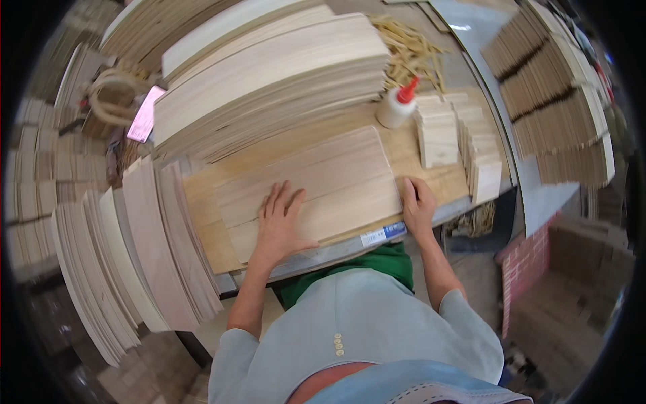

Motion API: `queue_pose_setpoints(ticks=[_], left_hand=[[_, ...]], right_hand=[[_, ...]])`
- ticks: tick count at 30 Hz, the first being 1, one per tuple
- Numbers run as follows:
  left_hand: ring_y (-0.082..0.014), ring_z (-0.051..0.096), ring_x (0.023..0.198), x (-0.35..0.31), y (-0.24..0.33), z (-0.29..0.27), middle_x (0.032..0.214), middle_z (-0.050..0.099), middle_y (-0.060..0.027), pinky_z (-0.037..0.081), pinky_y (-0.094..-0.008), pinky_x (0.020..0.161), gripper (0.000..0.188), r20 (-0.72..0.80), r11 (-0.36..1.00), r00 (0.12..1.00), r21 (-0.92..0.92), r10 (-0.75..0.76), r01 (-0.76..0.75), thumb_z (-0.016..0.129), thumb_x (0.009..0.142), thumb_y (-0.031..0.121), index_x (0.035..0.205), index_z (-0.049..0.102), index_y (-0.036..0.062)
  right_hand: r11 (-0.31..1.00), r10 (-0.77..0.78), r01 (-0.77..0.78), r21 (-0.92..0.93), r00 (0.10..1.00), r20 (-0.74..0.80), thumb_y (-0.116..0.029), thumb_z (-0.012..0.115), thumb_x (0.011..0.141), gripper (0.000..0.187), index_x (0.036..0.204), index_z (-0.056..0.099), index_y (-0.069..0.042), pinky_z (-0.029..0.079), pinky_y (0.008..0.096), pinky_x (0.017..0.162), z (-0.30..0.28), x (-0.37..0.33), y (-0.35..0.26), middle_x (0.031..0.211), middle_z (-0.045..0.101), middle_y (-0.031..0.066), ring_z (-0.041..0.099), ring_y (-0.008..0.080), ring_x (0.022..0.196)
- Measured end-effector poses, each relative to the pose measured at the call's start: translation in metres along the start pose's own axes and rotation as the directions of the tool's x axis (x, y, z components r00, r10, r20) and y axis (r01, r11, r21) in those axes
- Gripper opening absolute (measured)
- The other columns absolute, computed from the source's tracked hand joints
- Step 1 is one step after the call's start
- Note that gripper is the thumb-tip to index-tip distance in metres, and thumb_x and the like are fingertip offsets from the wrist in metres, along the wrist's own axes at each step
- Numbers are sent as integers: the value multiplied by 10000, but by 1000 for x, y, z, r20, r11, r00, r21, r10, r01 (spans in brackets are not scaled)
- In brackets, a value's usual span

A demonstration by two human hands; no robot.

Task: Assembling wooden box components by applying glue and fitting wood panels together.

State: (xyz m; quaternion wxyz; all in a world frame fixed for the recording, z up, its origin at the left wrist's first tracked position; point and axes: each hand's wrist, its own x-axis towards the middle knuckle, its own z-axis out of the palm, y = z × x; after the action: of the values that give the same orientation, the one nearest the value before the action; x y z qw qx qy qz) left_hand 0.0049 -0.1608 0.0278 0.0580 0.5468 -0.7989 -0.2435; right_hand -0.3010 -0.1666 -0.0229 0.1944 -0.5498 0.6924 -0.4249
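A pale rectangular wooden board point(336, 178) lies flat on a plywood work surface point(405, 151) in front of me. My left hand point(279, 221) rests on its left part, fingers spread, thumb pointing right along the near edge. At the board's right end is my right hand point(418, 205), its fingers curled in and the thumb side next to the board edge. Whether anything small sits in those fingers is hidden. Beyond the right end stands a white squeeze bottle point(395, 110) with a red nozzle cap.
Tall stacks of boards point(276, 84) rise behind the work surface, with more stacked boards point(158, 246) at the left. Small wooden pieces point(441, 138) stand at the right near yellowish strips point(407, 50). A pink-lit phone point(146, 114) is at far left. Bundled panels point(552, 94) stand far right.
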Motion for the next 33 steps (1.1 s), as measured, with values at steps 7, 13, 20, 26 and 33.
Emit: queue_pose_setpoints(ticks=[7,13,20,26,33], left_hand=[[-381,183,1413,8,4,1,1512,242,-191,173,-526,1132,1143,-9,998,999,17,53,-53,876,482,401,1453,337,136],[-390,188,1409,3,6,5,1514,235,-201,185,-530,1127,1161,-16,994,996,62,86,-85,870,474,437,1455,332,128],[-395,189,1407,5,7,2,1517,222,-209,193,-527,1124,1177,-41,993,996,86,83,-79,872,457,438,1451,334,112],[-374,386,1289,-6,24,-3,1361,456,-178,310,-501,1047,811,-371,988,917,21,147,-150,832,635,270,1342,485,73],[-260,638,793,-46,18,2,844,673,-102,502,-330,758,164,-564,902,818,-404,-113,-154,712,793,53,950,678,19]], right_hand=[[983,46,-39,179,998,-36,-113,605,912,148,927,651,27,474,301,615,-4,-4,9,748,635,128,603,194,660],[948,150,-174,266,983,105,-136,570,937,189,989,660,22,418,254,550,-29,5,5,652,571,24,519,85,604],[962,64,-23,271,987,-144,-152,594,930,245,1123,645,-11,436,219,662,-80,61,-3,808,621,22,544,75,732],[992,53,-36,120,988,-143,-161,649,889,339,1193,601,-18,481,261,754,-94,65,10,985,639,72,588,120,861],[972,32,-47,229,997,68,-139,574,950,257,1141,609,30,486,262,777,-67,38,-19,976,647,85,607,138,891]])
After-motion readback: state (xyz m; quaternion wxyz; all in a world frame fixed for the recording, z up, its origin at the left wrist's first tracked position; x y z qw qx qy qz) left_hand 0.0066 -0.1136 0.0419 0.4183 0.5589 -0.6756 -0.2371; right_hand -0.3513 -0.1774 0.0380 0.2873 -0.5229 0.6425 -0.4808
